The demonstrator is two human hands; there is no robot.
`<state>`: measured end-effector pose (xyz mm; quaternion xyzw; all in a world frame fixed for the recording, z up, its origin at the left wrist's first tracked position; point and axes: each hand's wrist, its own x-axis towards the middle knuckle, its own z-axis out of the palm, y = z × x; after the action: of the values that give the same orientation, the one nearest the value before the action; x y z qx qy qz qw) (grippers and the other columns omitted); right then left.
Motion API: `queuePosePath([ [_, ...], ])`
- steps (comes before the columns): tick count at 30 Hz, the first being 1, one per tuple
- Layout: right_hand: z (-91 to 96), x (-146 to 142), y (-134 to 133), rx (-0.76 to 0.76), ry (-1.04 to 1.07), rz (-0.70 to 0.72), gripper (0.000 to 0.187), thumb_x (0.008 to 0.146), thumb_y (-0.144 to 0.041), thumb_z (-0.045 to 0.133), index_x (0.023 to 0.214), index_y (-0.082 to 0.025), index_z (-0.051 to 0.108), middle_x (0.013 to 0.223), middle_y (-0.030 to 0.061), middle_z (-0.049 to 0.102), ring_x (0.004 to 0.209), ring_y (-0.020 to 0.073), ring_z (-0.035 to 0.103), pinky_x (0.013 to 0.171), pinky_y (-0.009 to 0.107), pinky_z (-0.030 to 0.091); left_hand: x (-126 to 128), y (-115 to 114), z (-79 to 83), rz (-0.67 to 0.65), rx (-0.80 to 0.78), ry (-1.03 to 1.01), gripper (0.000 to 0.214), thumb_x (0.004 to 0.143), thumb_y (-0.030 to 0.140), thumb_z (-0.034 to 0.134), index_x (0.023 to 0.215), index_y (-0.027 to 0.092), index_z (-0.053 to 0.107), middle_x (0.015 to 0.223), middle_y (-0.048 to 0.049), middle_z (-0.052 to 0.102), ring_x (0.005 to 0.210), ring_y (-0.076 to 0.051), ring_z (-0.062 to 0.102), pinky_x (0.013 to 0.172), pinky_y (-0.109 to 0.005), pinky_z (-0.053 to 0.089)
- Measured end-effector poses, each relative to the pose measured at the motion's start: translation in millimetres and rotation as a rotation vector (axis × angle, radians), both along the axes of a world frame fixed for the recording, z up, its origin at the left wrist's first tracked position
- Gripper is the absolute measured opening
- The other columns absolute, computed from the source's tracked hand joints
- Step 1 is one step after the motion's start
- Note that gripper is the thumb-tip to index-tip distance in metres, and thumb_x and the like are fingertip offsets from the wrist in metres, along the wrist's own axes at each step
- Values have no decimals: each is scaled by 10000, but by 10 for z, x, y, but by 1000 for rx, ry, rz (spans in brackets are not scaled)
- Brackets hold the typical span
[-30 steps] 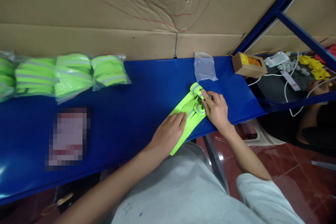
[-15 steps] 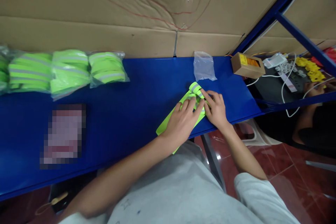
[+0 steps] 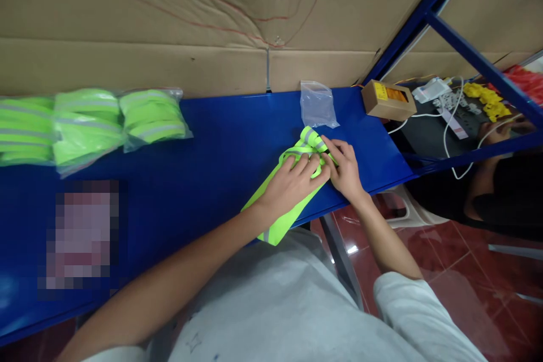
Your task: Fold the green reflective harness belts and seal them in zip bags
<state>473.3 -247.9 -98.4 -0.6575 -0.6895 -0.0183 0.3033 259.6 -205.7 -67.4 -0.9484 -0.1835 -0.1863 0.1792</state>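
A neon yellow-green reflective strap (image 3: pixel 283 225) with grey bands lies folded over the front edge of the blue table, one end hanging toward my lap. Bent fingers of my left hand (image 3: pixel 289 188) press into the bunched upper part of it. At the strap's far right end, my right hand (image 3: pixel 347 169) grips the fabric, index finger stretched along a small rolled-up fold. The two hands nearly meet there, and my fingers hide part of the folds. Just beyond them lies a clear plastic bag (image 3: pixel 317 104), flat on the table.
Bagged bundles of the same neon straps (image 3: pixel 87 124) line the back left of the table (image 3: pixel 203 181). A blurred-out flat item (image 3: pixel 80 237) lies front left. A cardboard box (image 3: pixel 388 100) stands back right, beside a blue frame, white cables and yellow parts (image 3: pixel 487 102). Another person's arm shows at far right.
The view has shifted a little, so most things sit further left. My left hand has slid slightly along the strap, and more of its hanging end shows.
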Motion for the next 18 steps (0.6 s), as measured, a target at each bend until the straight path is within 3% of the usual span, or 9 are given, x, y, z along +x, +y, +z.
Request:
queuePosePath([
  [7,-18,-40,-8,20,-48,-28,496,1084,-392,405,1547,-250,515,1316,132,605,1144,273,559,1008,448,493,-10,1,-27,-160,43,-54,289,1022,113,452,1245,93,635,1208,-127,704,1118,-253,656,998,-385,483],
  [13,-45,-48,-12,19,-128,-49,499,1085,-384,395,1553,-248,504,1308,134,605,1097,276,545,967,442,507,-83,-26,-52,-149,-75,13,333,1029,103,450,1328,71,592,1105,-110,717,1094,-236,639,969,-403,462],
  [18,-35,-50,-15,-2,-150,-66,503,1086,-397,376,1549,-254,510,1313,134,606,1059,275,533,945,442,505,-95,-4,-52,-121,-268,1,170,1003,99,520,1047,155,674,1031,-64,714,1119,-257,612,967,-458,404],
])
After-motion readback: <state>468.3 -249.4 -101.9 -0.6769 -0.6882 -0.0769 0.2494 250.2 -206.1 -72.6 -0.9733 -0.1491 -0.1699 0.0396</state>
